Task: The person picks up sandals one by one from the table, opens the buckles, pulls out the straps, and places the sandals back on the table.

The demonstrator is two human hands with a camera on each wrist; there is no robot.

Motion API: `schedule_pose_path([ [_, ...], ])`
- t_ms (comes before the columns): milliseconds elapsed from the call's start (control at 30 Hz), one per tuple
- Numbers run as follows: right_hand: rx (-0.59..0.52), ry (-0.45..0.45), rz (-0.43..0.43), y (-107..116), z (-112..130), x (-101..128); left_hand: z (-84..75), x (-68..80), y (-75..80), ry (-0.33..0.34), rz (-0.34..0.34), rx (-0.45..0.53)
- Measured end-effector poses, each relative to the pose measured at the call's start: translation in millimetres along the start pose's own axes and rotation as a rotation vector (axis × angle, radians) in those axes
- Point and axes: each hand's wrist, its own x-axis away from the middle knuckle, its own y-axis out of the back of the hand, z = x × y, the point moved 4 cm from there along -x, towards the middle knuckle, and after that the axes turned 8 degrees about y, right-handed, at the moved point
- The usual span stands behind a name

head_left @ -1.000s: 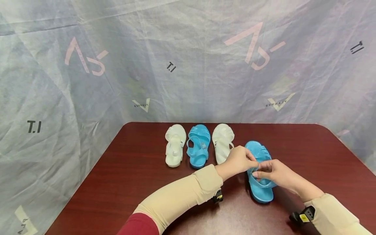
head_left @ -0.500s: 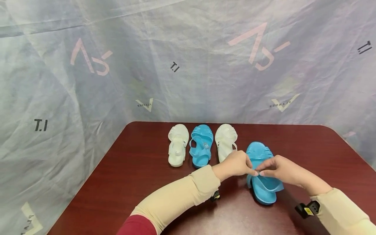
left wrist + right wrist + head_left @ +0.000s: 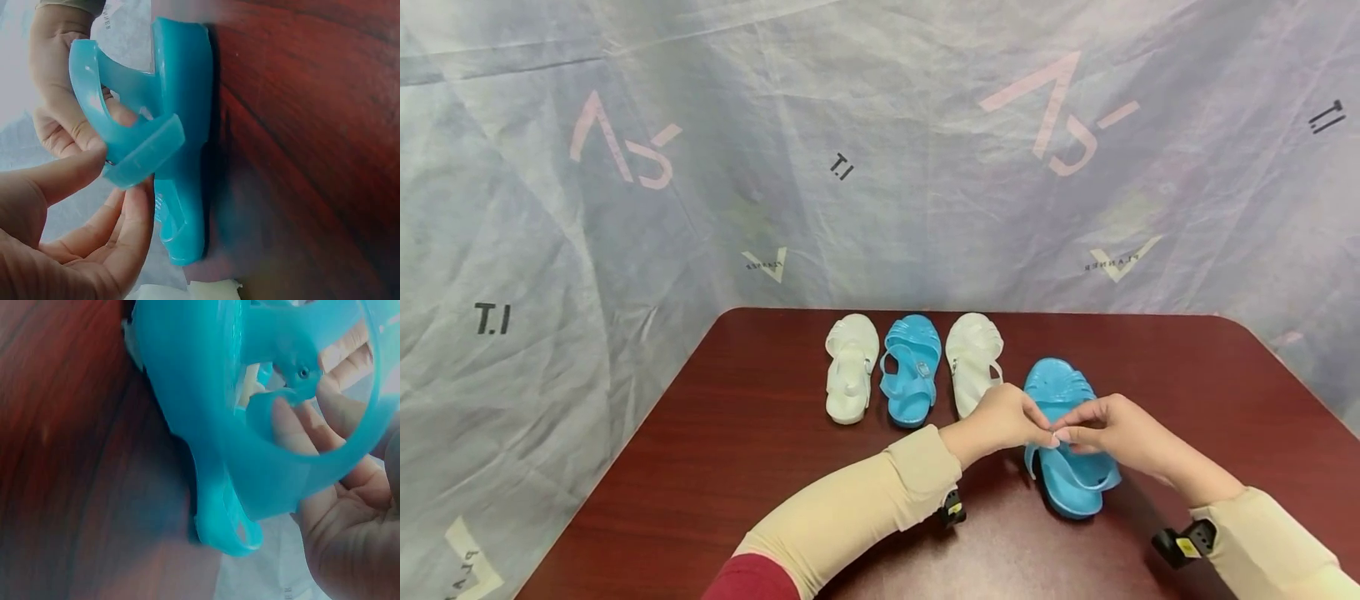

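Note:
A blue jelly sandal lies sole down on the table, toe pointing away from me. My left hand reaches in from its left and pinches the ankle strap. From the right, my right hand pinches the strap as well, its fingertips meeting the left ones over the sandal. In the left wrist view a strap end sticks out beyond the fingers. A small metal stud shows on the strap in the right wrist view. Fingertips partly cover the fastening.
Left of this sandal, a white sandal, another blue sandal and a second white sandal stand in a row on the dark red table. My left forearm partly covers the nearest white one. A printed grey cloth hangs behind.
My fingertips, a little apart one second ago, have come together at the strap. Both hands have shifted slightly toward the heel. The sandal has stayed about where it was.

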Motion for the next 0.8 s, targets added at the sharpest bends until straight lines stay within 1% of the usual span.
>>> schedule_pose_path([
  [133,-0.061,-0.027,-0.019,-1,0,-1,2.3,0.6,1.2,0.030,-0.042,0.035],
  [233,-0.082,-0.040,-0.021,-1,-1,0,5.4,1.2,-0.1,0.043,-0.043,0.093],
  [333,-0.070,-0.034,-0.023,0,-1,1,8.5,1.5,-1.8,0.053,-0.034,0.151],
  [400,-0.038,-0.025,-0.027,0,0,2,9.8,1.7,-2.5,0.061,-0.031,0.179],
  [733,0.170,-0.004,-0.049,1,7,7,13.9,2.9,-3.3,0.091,-0.036,0.244],
  [800,0.197,-0.001,-0.055,2,7,8,14.8,2.9,-3.7,0.093,-0.033,0.260],
])
